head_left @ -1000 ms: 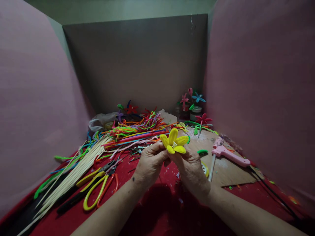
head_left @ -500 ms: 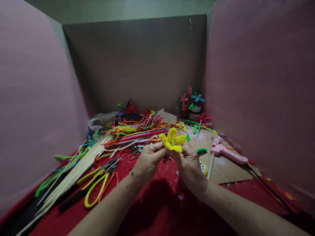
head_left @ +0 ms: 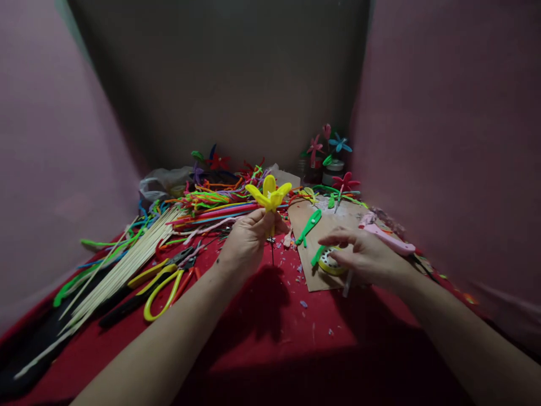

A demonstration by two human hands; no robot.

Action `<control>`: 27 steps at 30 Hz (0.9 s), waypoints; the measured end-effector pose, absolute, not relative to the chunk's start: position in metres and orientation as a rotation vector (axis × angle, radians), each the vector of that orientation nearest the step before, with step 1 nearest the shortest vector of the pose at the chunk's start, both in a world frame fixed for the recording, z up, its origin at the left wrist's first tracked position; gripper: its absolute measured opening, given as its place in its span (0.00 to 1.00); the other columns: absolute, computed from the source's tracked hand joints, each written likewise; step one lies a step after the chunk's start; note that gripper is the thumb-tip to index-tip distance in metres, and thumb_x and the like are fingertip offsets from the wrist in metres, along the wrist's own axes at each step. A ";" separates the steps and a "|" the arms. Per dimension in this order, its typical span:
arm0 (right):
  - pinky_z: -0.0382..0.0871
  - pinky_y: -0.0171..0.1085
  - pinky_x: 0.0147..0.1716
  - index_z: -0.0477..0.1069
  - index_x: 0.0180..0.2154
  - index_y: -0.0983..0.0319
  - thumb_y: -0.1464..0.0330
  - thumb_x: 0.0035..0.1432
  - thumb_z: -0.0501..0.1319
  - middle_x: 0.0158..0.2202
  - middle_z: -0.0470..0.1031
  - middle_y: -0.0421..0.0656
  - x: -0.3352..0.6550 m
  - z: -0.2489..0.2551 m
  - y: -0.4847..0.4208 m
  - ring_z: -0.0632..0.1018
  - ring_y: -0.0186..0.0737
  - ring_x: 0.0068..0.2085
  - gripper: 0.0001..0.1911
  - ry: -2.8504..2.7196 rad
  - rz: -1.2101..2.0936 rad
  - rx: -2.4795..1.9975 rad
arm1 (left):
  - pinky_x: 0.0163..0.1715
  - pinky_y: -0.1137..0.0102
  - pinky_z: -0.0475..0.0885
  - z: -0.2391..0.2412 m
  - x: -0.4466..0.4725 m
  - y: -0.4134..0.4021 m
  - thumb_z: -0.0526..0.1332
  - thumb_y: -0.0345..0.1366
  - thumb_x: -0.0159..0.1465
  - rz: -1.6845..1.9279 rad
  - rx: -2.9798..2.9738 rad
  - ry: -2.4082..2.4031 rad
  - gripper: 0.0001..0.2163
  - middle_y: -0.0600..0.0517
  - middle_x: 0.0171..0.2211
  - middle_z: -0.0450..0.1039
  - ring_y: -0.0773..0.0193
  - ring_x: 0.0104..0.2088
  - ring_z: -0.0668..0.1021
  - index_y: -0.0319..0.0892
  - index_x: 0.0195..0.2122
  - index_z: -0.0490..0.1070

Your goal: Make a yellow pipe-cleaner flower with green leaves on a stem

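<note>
My left hand [head_left: 247, 237] is closed, pinching a yellow pipe-cleaner flower [head_left: 270, 194] just under its petals. Below the fingers a thin dark stem hangs from the flower, and pale bits show at its centre. Out to the right, my right hand [head_left: 367, 256] has thumb and fingers apart over a yellow-rimmed spool [head_left: 327, 266] with holes in its face. By those fingertips lies a short green fuzzy piece [head_left: 316, 255]; contact with it is hard to make out. A green pipe-cleaner leaf [head_left: 310, 224] rests on the cardboard [head_left: 306, 270] nearby.
Wooden sticks [head_left: 127, 254], yellow-handled pliers [head_left: 156, 276] and scissors [head_left: 169, 296] lie at left. Heaped pipe cleaners [head_left: 220, 197] fill the back. A pink glue gun [head_left: 389, 238] sits at right, with finished flowers [head_left: 340, 142] in jars behind.
My right hand has let go of the flower and moved right to the spool. The left hand keeps the flower, now more upright with its stem showing. The view has tilted down.
</note>
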State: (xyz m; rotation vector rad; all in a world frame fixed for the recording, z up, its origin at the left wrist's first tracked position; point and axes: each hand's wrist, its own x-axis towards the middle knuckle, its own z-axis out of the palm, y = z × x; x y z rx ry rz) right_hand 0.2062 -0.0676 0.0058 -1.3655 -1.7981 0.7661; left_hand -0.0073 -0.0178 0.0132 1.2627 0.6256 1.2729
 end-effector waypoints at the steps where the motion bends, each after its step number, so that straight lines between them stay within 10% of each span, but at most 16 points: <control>1: 0.67 0.37 0.33 0.77 0.35 0.60 0.72 0.48 0.59 0.34 0.75 0.44 0.211 0.003 -0.071 0.75 0.40 0.34 0.11 -1.886 0.692 -1.407 | 0.31 0.72 0.67 0.013 -0.007 -0.018 0.62 0.39 0.58 1.242 1.211 0.593 0.09 0.53 0.22 0.71 0.69 0.24 0.72 0.38 0.26 0.72; 10: 0.68 0.36 0.29 0.78 0.26 0.59 0.76 0.48 0.56 0.27 0.78 0.44 0.209 -0.009 -0.050 0.76 0.40 0.29 0.12 -2.063 0.449 -1.477 | 0.18 0.75 0.65 0.016 -0.004 -0.022 0.63 0.32 0.54 1.120 1.093 0.641 0.06 0.53 0.21 0.69 0.69 0.19 0.72 0.36 0.25 0.69; 27: 0.65 0.48 0.46 0.71 0.48 0.60 0.69 0.44 0.65 0.43 0.71 0.50 0.210 -0.021 -0.030 0.71 0.50 0.46 0.25 -2.182 0.246 -1.413 | 0.17 0.75 0.64 0.015 -0.006 -0.019 0.63 0.33 0.55 1.144 1.081 0.629 0.06 0.53 0.21 0.69 0.70 0.19 0.72 0.35 0.26 0.70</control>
